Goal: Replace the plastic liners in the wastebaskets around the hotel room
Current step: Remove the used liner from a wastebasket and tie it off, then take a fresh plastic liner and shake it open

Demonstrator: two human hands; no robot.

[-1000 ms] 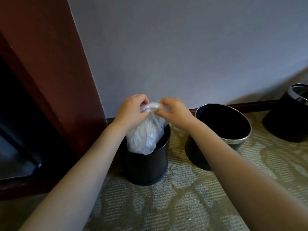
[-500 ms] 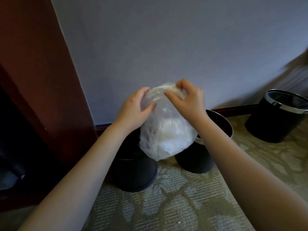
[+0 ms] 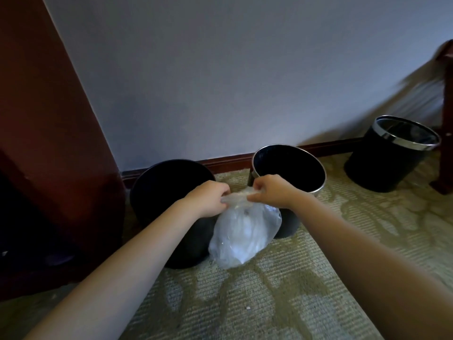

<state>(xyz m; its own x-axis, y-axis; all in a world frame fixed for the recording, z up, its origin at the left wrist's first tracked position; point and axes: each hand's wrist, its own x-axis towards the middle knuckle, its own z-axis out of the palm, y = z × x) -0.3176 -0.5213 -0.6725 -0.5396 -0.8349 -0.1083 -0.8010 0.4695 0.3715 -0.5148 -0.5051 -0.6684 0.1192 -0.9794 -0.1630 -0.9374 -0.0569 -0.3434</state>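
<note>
Wastebasket on the left [image 3: 147,179] now appears bare. Left hand [image 3: 208,198] pinches one side of the gathered neck of its used liner [image 3: 245,236], right hand [image 3: 274,192] the other; the full bag, held high a moment ago, now rests on the carpet [image 3: 269,295] just in front of the middle wastebasket [image 3: 321,183]. Knotting it, then fitting a fresh liner, likely follows.

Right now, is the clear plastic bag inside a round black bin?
No, left hand and right hand hold the bag outside, in front of the leftmost bin.

patterned carpet [image 3: 282,290], grey wall [image 3: 220,69], wooden baseboard [image 3: 228,161]
</note>
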